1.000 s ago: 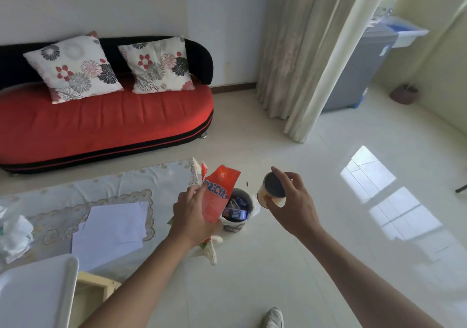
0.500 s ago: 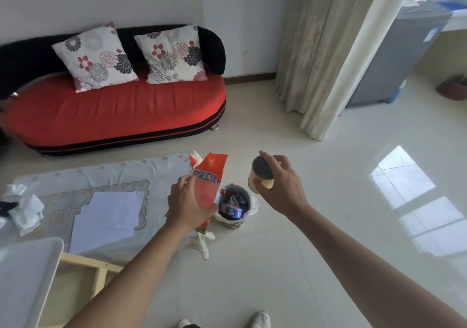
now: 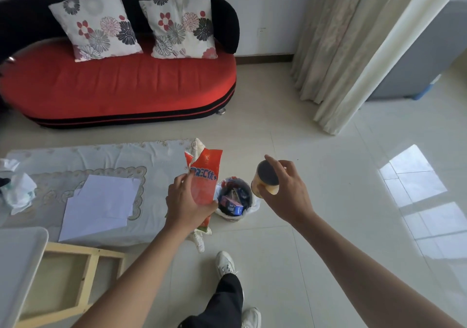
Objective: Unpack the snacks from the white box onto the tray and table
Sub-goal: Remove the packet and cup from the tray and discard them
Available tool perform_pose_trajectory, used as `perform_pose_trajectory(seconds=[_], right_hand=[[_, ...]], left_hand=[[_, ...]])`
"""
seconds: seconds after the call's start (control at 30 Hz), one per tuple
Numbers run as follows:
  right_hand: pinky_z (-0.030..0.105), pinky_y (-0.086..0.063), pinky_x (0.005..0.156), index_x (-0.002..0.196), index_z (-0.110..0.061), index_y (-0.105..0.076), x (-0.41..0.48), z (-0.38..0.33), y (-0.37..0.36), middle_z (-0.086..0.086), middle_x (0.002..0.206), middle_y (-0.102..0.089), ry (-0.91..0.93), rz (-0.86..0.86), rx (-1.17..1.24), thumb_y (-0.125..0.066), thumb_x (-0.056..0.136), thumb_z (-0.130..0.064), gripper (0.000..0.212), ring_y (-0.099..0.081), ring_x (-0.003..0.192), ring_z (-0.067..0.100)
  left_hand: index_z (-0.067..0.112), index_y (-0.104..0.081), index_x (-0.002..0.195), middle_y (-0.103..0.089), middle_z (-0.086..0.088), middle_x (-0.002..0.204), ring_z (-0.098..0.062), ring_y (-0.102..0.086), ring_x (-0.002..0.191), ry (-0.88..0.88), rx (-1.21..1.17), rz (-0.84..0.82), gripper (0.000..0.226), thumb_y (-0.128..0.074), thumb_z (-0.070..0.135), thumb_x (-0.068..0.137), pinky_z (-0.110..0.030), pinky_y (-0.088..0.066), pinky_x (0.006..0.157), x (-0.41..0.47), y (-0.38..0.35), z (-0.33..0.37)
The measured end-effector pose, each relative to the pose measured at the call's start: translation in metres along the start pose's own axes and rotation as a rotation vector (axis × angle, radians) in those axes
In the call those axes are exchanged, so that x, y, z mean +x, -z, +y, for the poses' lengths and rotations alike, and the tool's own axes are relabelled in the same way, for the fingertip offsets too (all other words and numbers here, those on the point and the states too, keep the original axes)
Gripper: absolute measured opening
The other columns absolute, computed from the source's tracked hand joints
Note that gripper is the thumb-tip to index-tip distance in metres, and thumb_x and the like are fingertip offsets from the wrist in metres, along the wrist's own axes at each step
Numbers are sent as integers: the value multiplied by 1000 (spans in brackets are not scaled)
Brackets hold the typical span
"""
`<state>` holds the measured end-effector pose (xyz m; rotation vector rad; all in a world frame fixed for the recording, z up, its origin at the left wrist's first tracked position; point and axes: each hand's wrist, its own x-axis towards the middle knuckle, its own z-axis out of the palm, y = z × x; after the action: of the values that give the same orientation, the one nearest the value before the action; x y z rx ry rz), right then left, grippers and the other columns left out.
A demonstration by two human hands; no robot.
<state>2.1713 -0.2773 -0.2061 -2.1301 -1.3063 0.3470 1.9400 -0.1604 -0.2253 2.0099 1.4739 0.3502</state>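
My left hand point(image 3: 185, 202) grips a red snack packet point(image 3: 205, 176) with blue lettering, held upright over the right end of the low table point(image 3: 75, 166). A small yellow can with a dark lid point(image 3: 266, 182) is pinched in my right hand point(image 3: 288, 196), out over the floor. Between my hands, on the floor, stands a small bin point(image 3: 233, 200) lined with a white bag and holding wrappers and a blue box. A white tray point(image 3: 17, 264) shows at the lower left edge. No white box is in sight.
White paper sheets point(image 3: 101, 206) lie on the table's patterned cloth, and crumpled tissue point(image 3: 17, 191) sits at its left end. A pale wooden frame point(image 3: 68, 274) stands below the table. Behind are a red sofa point(image 3: 121, 87) and curtains point(image 3: 336, 49). My shoes point(image 3: 225, 264) are on the tiled floor.
The view has swung left and down, so the sofa now fills the top and my legs appear. Both hands keep their hold, staying above the bin.
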Motion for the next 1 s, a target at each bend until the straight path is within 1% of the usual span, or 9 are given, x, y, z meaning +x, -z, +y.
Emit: perform_pose_trajectory(seconds=[0.17,0.33,0.47,0.5,0.6,0.77,0.9,1.0], right_hand=[[32,-53,87,148,-29,-46,36,21,-24,3,134,-50,-43,-44,5,-77,86,-34,70,-59,112,25],[34,-54,87,149,-28,-46,85,33,-49,5,136,-50,-48,-86,-9,-77,87,-35,70,-59,112,27],[37,-56,86,150,-26,-45,118,40,-65,7,136,-49,-29,-89,-12,-77,87,-36,71,-60,111,29],[37,-56,85,150,-25,-45,125,42,-70,8,136,-49,-23,-87,-11,-77,87,-36,71,-60,111,29],[36,-56,84,150,-24,-46,140,56,-87,8,135,-50,-13,-98,-3,-78,86,-33,72,-60,111,30],[35,-55,87,151,-26,-44,159,104,-129,8,139,-49,-31,-158,1,-78,86,-34,73,-59,115,30],[32,-53,86,149,-24,-46,165,151,-170,7,137,-50,-32,-205,17,-77,88,-36,70,-60,112,29],[32,-55,82,148,-24,-48,168,188,-201,7,133,-51,3,-225,8,-78,87,-36,69,-62,107,27]], left_hand=[[17,-44,147,-45,-4,143,-29,-44,128,54,-10,-40,105,-72,57,54,-48,-39,108,43,-27,-5],[16,-41,150,-44,-4,142,-30,-43,128,85,-1,-96,111,-68,64,53,-50,-38,109,93,-47,-4],[16,-40,151,-42,-5,145,-29,-41,131,55,17,-119,105,-82,53,62,-48,-36,110,127,-58,2],[16,-40,151,-42,-5,146,-29,-41,131,55,19,-119,105,-83,53,62,-48,-36,110,135,-61,3],[17,-40,151,-42,-4,145,-28,-42,130,96,19,-129,109,-72,60,56,-49,-38,109,152,-77,3],[19,-40,152,-44,-4,143,-29,-43,128,182,4,-132,110,-71,56,53,-48,-39,108,172,-132,-23],[18,-39,153,-43,-4,143,-27,-41,129,249,9,-147,111,-70,54,53,-41,-34,106,179,-188,-54],[17,-38,153,-43,-5,142,-29,-42,127,287,50,-148,111,-79,52,57,-42,-37,102,188,-231,-76]])
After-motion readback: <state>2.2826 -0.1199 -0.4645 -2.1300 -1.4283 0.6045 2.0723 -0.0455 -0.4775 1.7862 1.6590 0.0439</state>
